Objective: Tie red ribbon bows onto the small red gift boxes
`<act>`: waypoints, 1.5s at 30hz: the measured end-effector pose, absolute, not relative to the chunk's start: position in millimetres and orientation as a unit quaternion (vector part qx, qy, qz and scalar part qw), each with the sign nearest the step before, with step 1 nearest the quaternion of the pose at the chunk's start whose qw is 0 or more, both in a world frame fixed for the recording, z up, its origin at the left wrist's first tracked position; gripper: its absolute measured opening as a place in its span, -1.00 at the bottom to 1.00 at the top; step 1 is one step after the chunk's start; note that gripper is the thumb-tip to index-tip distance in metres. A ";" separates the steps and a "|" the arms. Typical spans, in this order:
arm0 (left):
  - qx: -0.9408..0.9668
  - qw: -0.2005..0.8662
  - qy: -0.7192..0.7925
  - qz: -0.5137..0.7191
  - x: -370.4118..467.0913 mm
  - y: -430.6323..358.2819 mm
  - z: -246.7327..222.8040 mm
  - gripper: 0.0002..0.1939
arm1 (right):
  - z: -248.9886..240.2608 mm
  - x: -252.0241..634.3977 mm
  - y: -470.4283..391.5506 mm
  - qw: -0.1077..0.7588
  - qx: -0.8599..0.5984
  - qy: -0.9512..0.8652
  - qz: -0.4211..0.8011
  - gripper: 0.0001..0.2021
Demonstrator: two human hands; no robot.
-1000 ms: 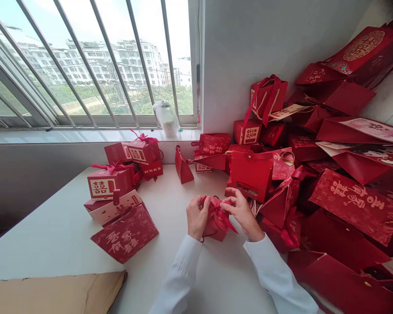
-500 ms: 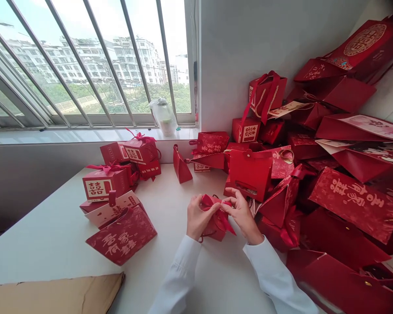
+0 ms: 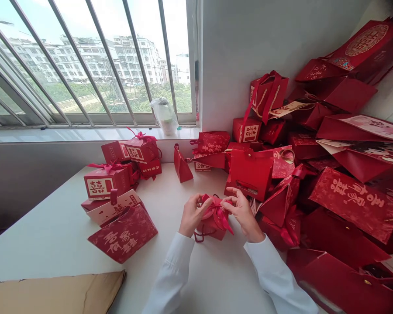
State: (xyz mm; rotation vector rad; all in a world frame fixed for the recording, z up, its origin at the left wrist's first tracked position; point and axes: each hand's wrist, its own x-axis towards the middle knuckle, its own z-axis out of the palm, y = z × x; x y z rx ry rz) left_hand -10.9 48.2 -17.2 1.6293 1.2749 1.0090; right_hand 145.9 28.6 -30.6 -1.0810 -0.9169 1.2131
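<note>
A small red gift box [image 3: 210,229] stands on the white table in front of me, with a dark red cord handle [image 3: 199,237] hanging at its left side. Across its top lies a tied red ribbon bow [image 3: 218,211], one tail trailing down to the right. From the left, my left hand [image 3: 195,213] pinches one side of the bow between thumb and fingers. On the opposite side, my right hand [image 3: 243,213] grips the ribbon's other loop, thumb against forefinger. Parts of the box top are hidden behind my fingers.
Red gift boxes [image 3: 106,185] and bags [image 3: 124,235] stand at the left. A large heap of red boxes [image 3: 353,192] fills the right side. Cardboard [image 3: 55,292] lies at the front left. A plastic-wrapped cup [image 3: 166,117] stands on the windowsill.
My left hand has shifted left, away from my right hand, and the ribbon between them is drawn into a clearer bow. More of the box and its cord now shows.
</note>
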 end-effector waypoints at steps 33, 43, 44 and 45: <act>0.761 0.285 0.518 0.267 -6.2 43.6 1.0 -0.91 | -28.6 142.1 23.9 0.611 -0.454 -0.392 0.517 -0.48; 0.768 0.299 0.485 0.294 -9.8 47.8 -1.0 -0.81 | -22.6 147.7 25.8 0.573 -0.474 -0.454 0.491 -0.53; 0.767 0.299 0.488 0.291 -9.3 48.3 -1.1 -0.83 | -22.6 148.3 26.5 0.569 -0.481 -0.464 0.479 -0.54; 0.769 0.300 0.488 0.284 -9.1 48.7 -1.0 -0.85 | -22.7 148.8 27.2 0.563 -0.490 -0.476 0.465 -0.54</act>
